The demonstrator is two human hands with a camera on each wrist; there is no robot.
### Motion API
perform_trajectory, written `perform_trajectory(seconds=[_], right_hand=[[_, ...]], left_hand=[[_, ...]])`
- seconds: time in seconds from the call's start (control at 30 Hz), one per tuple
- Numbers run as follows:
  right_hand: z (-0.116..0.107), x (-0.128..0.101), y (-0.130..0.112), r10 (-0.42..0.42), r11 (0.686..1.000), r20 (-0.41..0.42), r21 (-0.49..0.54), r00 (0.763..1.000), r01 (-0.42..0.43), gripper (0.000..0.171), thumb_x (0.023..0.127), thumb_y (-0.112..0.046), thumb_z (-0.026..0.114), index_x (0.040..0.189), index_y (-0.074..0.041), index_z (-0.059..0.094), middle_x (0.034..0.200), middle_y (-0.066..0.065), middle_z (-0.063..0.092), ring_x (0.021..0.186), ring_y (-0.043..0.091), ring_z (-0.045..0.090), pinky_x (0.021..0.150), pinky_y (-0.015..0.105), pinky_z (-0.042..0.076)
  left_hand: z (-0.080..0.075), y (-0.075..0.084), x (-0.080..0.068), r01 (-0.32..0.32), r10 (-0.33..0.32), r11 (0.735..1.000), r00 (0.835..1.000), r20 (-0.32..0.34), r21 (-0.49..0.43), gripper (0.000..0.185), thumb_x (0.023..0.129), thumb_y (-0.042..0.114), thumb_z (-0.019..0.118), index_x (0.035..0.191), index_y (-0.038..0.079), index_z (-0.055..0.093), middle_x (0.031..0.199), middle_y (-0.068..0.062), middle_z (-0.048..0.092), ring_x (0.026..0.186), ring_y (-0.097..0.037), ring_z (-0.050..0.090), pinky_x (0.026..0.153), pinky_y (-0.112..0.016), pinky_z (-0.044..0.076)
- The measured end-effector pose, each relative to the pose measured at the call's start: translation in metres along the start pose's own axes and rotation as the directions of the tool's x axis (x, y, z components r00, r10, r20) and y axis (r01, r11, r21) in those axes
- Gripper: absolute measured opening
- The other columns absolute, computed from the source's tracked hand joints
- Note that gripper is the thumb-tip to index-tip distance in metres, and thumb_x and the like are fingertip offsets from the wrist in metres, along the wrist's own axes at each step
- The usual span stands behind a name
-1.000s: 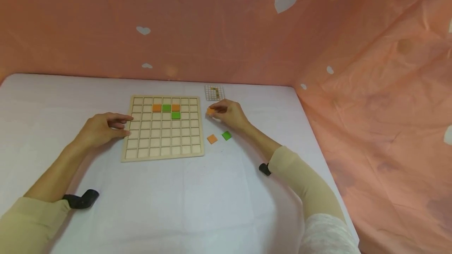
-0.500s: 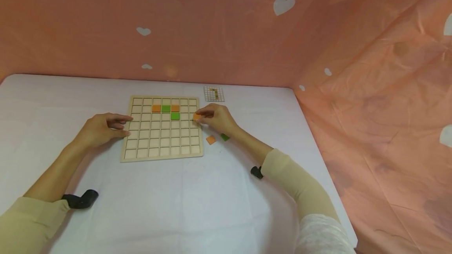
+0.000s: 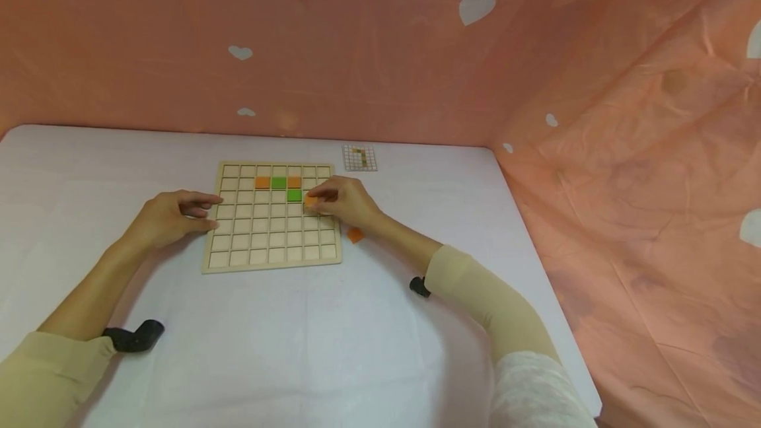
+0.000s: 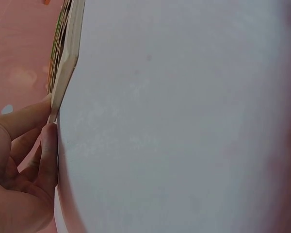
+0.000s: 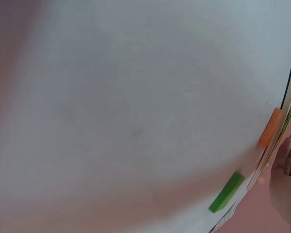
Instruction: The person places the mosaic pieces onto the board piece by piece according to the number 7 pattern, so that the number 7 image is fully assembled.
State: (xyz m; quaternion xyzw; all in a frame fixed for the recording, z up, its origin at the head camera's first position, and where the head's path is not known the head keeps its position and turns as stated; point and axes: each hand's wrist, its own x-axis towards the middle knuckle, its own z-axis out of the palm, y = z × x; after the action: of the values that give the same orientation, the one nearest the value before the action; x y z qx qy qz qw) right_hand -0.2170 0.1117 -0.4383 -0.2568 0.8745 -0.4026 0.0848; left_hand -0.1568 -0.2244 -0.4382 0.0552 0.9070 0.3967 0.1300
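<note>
My right hand [image 3: 347, 202] pinches an orange square tile [image 3: 310, 201] between thumb and fingers, over the right part of a wooden grid board [image 3: 238, 268]. Just left of that tile lies a green tile [image 3: 294, 195] in its cell. Above it, a row of three holds an orange tile [image 3: 262, 182], another green tile [image 3: 279, 183] and a second orange one [image 3: 294, 182]. My left hand [image 3: 169, 216] touches the board's left edge with its fingertips and thumb; the left wrist view shows these fingers [image 4: 29, 119] right at the board's rim [image 4: 68, 68].
Right of the board lies a loose orange tile [image 3: 355, 235]. A loose green tile [image 5: 226, 191] shows in the right wrist view, hidden by my right hand in the head view. A small pattern card [image 3: 359, 158] lies behind, on the white tabletop [image 3: 267, 349]. Pink cloth [image 3: 357, 71] hangs beyond.
My right hand has carried the orange tile leftward from beside the board to over its cells. The left hand has stayed at the board's edge.
</note>
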Motion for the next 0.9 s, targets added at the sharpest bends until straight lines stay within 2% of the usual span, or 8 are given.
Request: perform_trajectory(seconds=[0.2,0.4,0.63,0.9], right_hand=[[0.009,0.006,-0.005,-0.021,0.998,0.025,-0.058,0.999,0.022,0.025,0.084,-0.023,0.081,0.107,-0.012,0.077,0.099,-0.004,0.070,0.084,0.005,0.061,0.074,0.017,0.049],[0.018,0.010,-0.007,-0.025,0.997,0.029,-0.068,0.999,0.027,0.024,0.084,-0.025,0.081,0.105,-0.013,0.078,0.092,-0.007,0.068,0.079,0.003,0.060,0.069,0.017,0.048],[0.026,0.010,-0.008,-0.082,0.988,0.038,-0.127,0.996,0.086,0.023,0.087,-0.021,0.079,0.105,-0.008,0.077,0.090,-0.003,0.068,0.081,0.004,0.059,0.070,0.014,0.048],[0.029,0.010,-0.008,-0.111,0.984,0.034,-0.139,0.993,0.114,0.022,0.086,-0.019,0.079,0.105,-0.007,0.077,0.093,-0.002,0.068,0.082,0.003,0.058,0.070,0.012,0.047]], left_hand=[[-0.001,0.002,0.000,-0.002,0.002,1.000,1.000,-0.001,0.003,0.056,0.088,0.027,0.078,0.134,0.002,0.060,0.117,-0.026,0.065,0.111,-0.038,0.058,0.094,-0.051,0.039],[-0.001,0.003,-0.001,0.010,-0.010,1.000,1.000,0.004,0.005,0.055,0.088,0.027,0.076,0.135,0.002,0.059,0.121,-0.026,0.063,0.111,-0.038,0.058,0.093,-0.050,0.040],[0.000,0.000,-0.001,0.017,-0.017,1.000,1.000,0.008,0.006,0.056,0.089,0.029,0.076,0.135,0.002,0.058,0.120,-0.026,0.064,0.111,-0.039,0.057,0.092,-0.050,0.040],[0.001,0.000,0.001,0.000,0.000,1.000,1.000,-0.003,0.008,0.056,0.088,0.028,0.077,0.134,0.002,0.060,0.118,-0.026,0.065,0.111,-0.039,0.059,0.094,-0.053,0.040]])
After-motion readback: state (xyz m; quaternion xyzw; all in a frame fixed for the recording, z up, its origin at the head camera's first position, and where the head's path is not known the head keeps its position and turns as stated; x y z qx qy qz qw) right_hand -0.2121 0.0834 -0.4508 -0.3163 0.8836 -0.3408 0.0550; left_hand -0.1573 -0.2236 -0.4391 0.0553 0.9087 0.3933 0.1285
